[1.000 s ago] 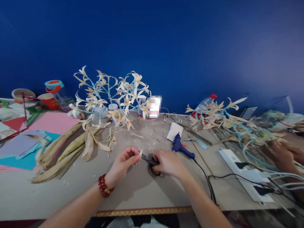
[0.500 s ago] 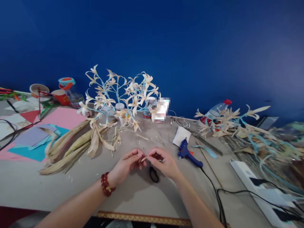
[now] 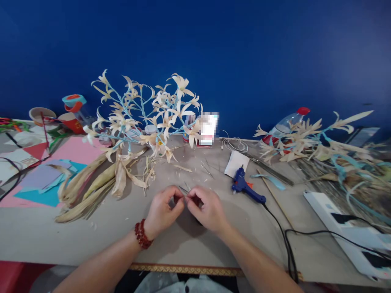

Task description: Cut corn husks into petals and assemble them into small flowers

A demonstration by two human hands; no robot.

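the left hand (image 3: 166,207) and right hand (image 3: 206,207) meet in narrow pinches above the scissors (image 3: 183,189), seemingly for fine control, whatever they grip hidden from me, the glue gun (image 3: 247,187) probably placed rightward for easy reach.

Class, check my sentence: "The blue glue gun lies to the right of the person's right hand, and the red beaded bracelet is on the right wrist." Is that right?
Not quite: the red beaded bracelet is on the left wrist, as the head view shows. The blue glue gun does lie to the right of the person's right hand.
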